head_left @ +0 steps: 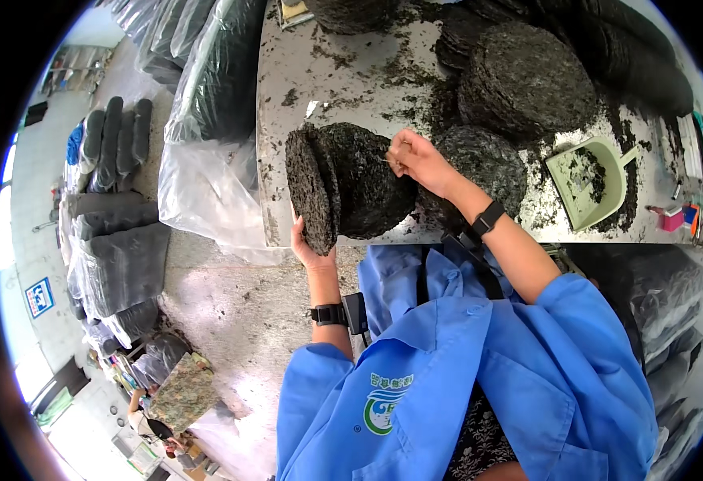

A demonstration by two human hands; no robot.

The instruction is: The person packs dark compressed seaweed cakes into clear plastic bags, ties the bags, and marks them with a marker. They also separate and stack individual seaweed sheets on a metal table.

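Observation:
My left hand (pixel 313 250) grips the lower edge of a dark round cake of dried seaweed (pixel 308 188), held upright on edge at the table's near left. Right beside it lies a roll-like stack of seaweed cakes (pixel 371 184) on its side. Over that stack's right end is my right hand (pixel 417 160), its fingers pinched together; what they hold, if anything, is too small to make out. Another round stack (pixel 480 168) sits just right of my right hand, partly behind the wrist.
More seaweed stacks (pixel 528 80) stand at the back right. A pale green dustpan (pixel 618 188) with dark scraps lies on the white table (pixel 287 72). Plastic-wrapped bundles (pixel 215 88) crowd the left side. Small items, including a pink box (pixel 671 220), sit at the far right.

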